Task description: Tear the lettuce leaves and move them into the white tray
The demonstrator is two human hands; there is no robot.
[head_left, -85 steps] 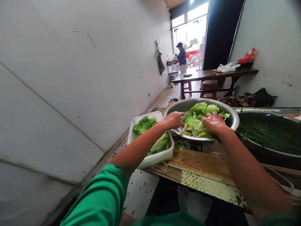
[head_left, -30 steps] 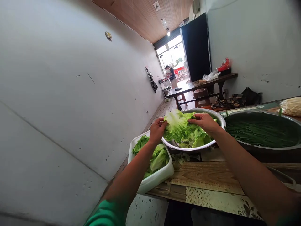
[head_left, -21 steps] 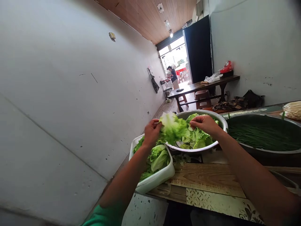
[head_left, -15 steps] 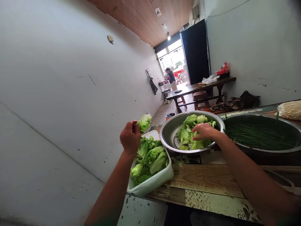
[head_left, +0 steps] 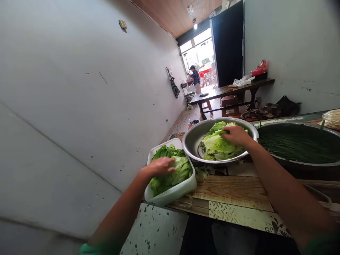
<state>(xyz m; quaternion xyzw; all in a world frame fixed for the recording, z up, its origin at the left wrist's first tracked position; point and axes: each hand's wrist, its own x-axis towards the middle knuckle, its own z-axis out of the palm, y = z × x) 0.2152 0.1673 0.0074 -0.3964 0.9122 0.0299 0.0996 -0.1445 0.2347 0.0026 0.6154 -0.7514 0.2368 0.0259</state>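
**L hand [head_left: 160,165] on white tub [head_left: 179,193], R hand [head_left: 236,136] in steel bowl [head_left: 193,143], lettuce [head_left: 216,144] in both**

Biggest first: white wall [head_left: 66,106] fills L side; dark panel [head_left: 228,49] by the bright doorway, far end. Dark table [head_left: 220,92] in bkgd w/ red bag [head_left: 259,68] on its R end; stool [head_left: 229,101] under it. Person [head_left: 196,77] in dark patterned top stands nr doorway. Checked cloth [head_left: 174,86] hangs on wall.

Nearer: worktop [head_left: 233,189], wood-look, w/ pale patterned strip at front edge. On it, L to R: white tub at L end, steel bowl just beside it, then big basin [head_left: 297,163] w/ long green stalks [head_left: 300,146]. Pale bundle [head_left: 332,119] in clear wrap behind basin, cut by frame edge.

Lettuce: pile in white tub, plus heap in R part of steel bowl; bowl's L side shows bare metal. Leaf scraps [head_left: 203,173] on worktop btwn the two.

Hands: L hand over tub lettuce, fingers loose & apart, slightly blurred, nothing pinched. R hand on bowl lettuce, fingers bent over leaves; can't tell if it's gripping one.
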